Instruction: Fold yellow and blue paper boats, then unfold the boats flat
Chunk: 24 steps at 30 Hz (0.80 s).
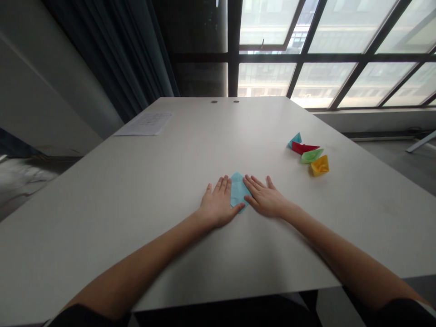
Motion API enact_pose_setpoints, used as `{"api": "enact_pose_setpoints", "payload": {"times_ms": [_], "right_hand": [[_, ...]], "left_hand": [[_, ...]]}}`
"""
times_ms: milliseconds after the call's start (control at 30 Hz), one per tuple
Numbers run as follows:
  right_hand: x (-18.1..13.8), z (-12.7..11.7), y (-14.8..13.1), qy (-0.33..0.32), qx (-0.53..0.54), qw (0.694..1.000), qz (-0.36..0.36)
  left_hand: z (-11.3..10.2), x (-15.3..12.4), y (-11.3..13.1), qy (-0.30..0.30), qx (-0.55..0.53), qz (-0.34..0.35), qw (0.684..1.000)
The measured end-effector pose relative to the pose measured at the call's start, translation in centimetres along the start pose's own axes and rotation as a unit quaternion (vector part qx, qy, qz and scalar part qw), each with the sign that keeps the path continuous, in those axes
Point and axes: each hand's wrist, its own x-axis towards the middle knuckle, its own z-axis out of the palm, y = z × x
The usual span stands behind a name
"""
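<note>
A folded piece of light blue paper (pixel 237 188) lies flat on the white table (pixel 143 190) in front of me. My left hand (pixel 218 204) rests palm down on its left side, fingers stretched out, thumb across the lower corner. My right hand (pixel 265 198) lies flat on its right edge, fingers extended toward the paper. Both hands press the paper against the tabletop; part of it is hidden under them.
Several folded paper boats sit in a row to the right: teal (pixel 294 139), red (pixel 306 147), green (pixel 312 156) and yellow (pixel 319 165). A printed sheet (pixel 145 123) lies at the far left. Windows and a dark curtain stand behind the table.
</note>
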Motion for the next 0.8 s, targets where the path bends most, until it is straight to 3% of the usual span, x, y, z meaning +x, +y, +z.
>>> {"api": "enact_pose_setpoints", "payload": {"times_ms": [167, 300, 433, 800], "right_hand": [[0.0, -0.3, 0.3, 0.008, -0.02, 1.0, 0.002], [0.6, -0.7, 0.5, 0.063, -0.058, 0.995, -0.053], [1.3, -0.9, 0.8, 0.05, -0.051, 0.994, -0.084], [1.7, -0.7, 1.7, 0.005, -0.005, 1.0, -0.02]], "left_hand": [[-0.3, -0.1, 0.0, -0.003, 0.008, -0.026, 1.0], [-0.3, 0.0, 0.2, -0.003, 0.01, -0.023, 1.0], [-0.4, 0.1, 0.1, -0.006, 0.008, -0.019, 1.0], [-1.3, -0.3, 0.7, -0.028, 0.045, -0.079, 0.995]]}}
